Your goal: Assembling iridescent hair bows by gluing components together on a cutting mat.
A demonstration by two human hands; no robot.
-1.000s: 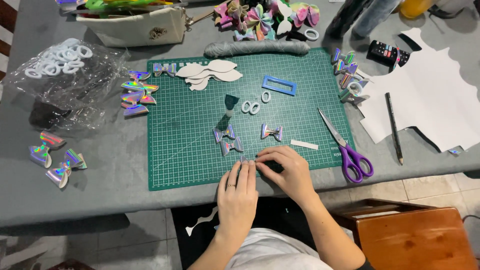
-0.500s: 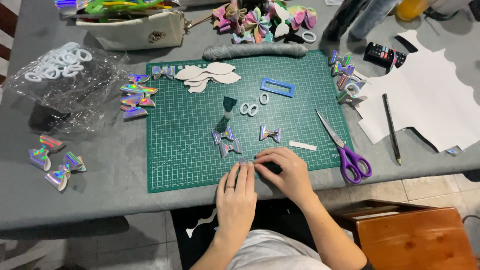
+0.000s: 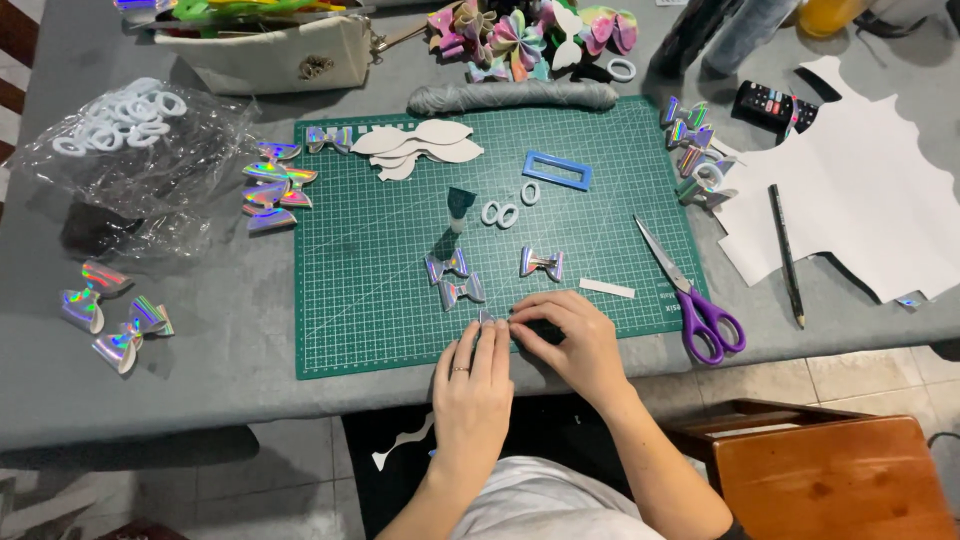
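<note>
Both of my hands rest at the near edge of a green cutting mat [image 3: 360, 300]. My left hand [image 3: 476, 385] and my right hand [image 3: 570, 340] pinch a small shiny holographic piece [image 3: 487, 317] between their fingertips. Most of that piece is hidden by the fingers. Just beyond the hands lie three small holographic bows [image 3: 447, 266], [image 3: 462, 292], [image 3: 541, 263]. A white strip [image 3: 607, 288] lies to the right of them.
Purple-handled scissors [image 3: 695, 300] lie at the mat's right edge, a pencil [image 3: 785, 252] on white paper [image 3: 870, 200] beyond. A blue rectangular frame [image 3: 556, 170], white rings [image 3: 500, 213] and white cut shapes [image 3: 420, 148] sit on the mat. A plastic bag of rings [image 3: 130, 140] and more bows [image 3: 110, 320] lie left.
The hands have stayed at the mat's near edge, with the fingers working closer together on the small piece. The view has shifted slightly.
</note>
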